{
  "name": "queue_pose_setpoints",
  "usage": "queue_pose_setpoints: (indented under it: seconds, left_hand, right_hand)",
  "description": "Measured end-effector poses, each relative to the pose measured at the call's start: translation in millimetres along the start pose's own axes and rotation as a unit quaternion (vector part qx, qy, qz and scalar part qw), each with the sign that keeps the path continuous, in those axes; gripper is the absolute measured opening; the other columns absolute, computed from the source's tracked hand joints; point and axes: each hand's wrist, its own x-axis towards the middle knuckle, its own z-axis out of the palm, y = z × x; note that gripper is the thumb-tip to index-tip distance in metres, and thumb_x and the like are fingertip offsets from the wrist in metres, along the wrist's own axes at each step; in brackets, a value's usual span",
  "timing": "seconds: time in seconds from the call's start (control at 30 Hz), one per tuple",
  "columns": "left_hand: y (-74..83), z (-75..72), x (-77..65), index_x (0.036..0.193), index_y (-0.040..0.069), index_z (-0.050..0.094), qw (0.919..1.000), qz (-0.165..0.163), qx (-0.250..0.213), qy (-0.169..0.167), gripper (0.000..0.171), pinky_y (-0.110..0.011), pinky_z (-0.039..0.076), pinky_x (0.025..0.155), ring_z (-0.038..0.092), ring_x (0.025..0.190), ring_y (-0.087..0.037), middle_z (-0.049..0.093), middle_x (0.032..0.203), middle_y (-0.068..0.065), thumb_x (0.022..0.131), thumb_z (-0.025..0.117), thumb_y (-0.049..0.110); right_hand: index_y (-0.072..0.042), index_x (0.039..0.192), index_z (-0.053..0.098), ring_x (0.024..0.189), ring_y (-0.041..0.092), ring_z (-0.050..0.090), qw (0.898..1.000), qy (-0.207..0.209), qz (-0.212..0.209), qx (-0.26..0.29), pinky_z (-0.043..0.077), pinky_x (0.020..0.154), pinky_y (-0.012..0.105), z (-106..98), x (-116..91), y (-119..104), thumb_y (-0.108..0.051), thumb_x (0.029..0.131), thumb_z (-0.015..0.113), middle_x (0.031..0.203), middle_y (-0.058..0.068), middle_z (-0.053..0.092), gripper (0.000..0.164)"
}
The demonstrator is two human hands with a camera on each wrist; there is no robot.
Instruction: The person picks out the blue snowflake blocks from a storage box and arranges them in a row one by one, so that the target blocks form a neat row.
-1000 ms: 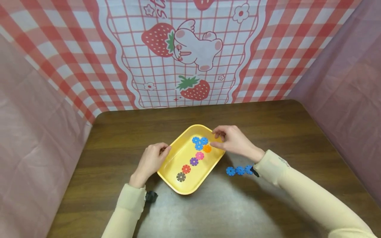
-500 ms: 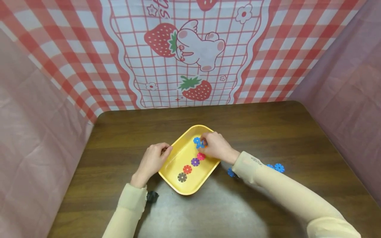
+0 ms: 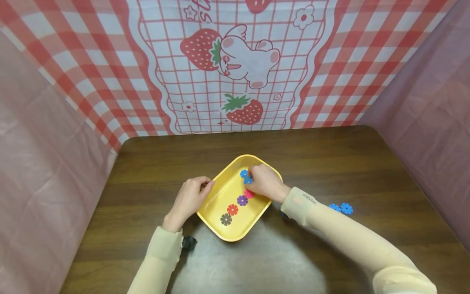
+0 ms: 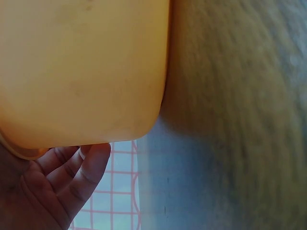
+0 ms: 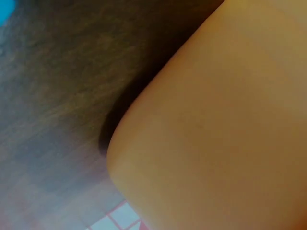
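Observation:
In the head view my left hand (image 3: 188, 200) grips the left rim of a yellow plastic tray (image 3: 223, 190). The left wrist view has its curled fingers (image 4: 79, 179) at the edge of the tray's outer wall. My right hand (image 3: 267, 181) reaches over the right rim, fingers bent down among blue snowflake discs (image 3: 244, 174); whether it pinches one I cannot tell. Below these, a pink disc (image 3: 249, 194), a purple disc (image 3: 242, 200), a red disc (image 3: 232, 210) and a dark grey disc (image 3: 226, 219) line the tray floor. The right hand hides the orange disc.
More blue discs (image 3: 346, 208) lie on the brown wooden table (image 3: 165, 159) to the right, partly behind the right sleeve (image 3: 341, 222). A red-and-white strawberry cloth (image 3: 242, 110) hangs behind the table; pinkish cloth (image 3: 51, 163) covers both sides.
My right hand has come left from the tray's right rim down onto the blue discs, covering the orange one. My left hand stays on the left rim.

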Motion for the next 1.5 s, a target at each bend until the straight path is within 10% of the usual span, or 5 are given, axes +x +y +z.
queue_pose_setpoints:
  seconds: [1.5]
  left_hand:
    - [-2.3, 0.4, 0.5, 0.097, 0.005, 0.075, 1.0, 0.006, 0.006, 0.002, 0.02, -0.03, 0.05, 0.062, 0.057, 0.066, -0.013, 0.07, 0.085, -0.004, 0.1, 0.063, 0.021]
  right_hand:
    - [-0.015, 0.05, 0.043, 0.041, 0.008, 0.035, 0.998, -0.037, 0.043, 0.026, 0.027, 0.042, 0.024, 3.4, 9.6, -3.4, -0.016, 0.07, 0.073, 0.045, -0.009, 0.032, 0.036]
